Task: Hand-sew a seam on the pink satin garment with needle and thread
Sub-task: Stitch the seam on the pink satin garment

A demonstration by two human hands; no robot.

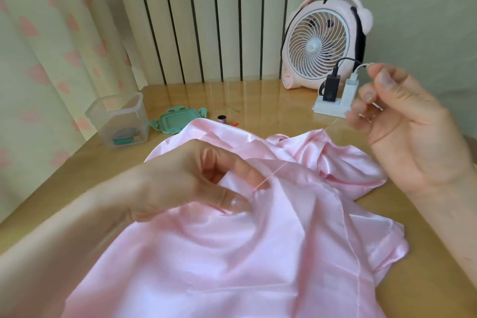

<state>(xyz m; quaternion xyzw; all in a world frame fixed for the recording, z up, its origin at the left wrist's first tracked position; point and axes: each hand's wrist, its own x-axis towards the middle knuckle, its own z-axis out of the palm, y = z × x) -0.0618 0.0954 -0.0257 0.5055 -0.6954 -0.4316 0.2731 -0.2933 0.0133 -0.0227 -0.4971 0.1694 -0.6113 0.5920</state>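
Observation:
The pink satin garment [232, 253] lies crumpled over the near half of the wooden table [232, 95]. My left hand [206, 178] pinches a fold of the satin between thumb and forefinger, right where the thread leaves the cloth. A thin pink thread [273, 171] runs taut from that fold up and to the right. My right hand [402, 126] is raised above the table's right side, its thumb and fingers pinching the needle [369, 65], whose tip shows just past the fingertips.
A clear plastic box [120, 121] with sewing bits stands at the back left, its green lid [175, 121] beside it. A small thread spool [221, 118] lies behind the garment. A pink desk fan [322, 44] and a power strip with chargers [335, 100] stand at the back right.

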